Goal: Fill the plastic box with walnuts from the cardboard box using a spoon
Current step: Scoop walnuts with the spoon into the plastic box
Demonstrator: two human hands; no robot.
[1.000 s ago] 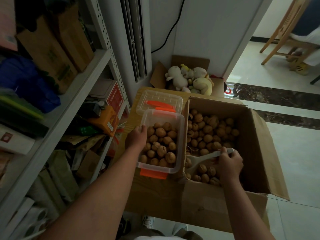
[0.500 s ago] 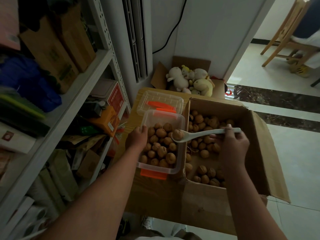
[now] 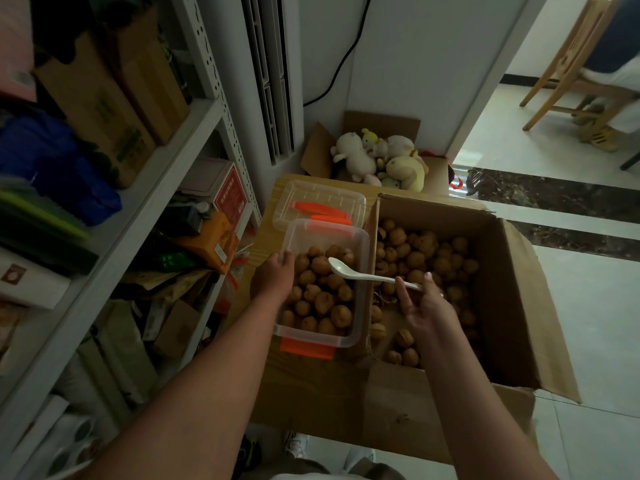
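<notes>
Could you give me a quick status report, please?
Left hand holds plastic box rim. Right hand holds spoon, empty, above the box's walnuts. Nothing in the way.

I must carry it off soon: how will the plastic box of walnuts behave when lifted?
The box is nearly full of walnuts, so probably heavy; its clear plastic walls may flex. Its lid lies behind it, so tilting would likely let the round nuts roll out. The left hand holds its side, hinting it slides easily.

Spoon point(image 3: 374, 278) handle end behind fingers point(image 3: 402, 292), chair point(image 3: 568, 64) cropped
</notes>
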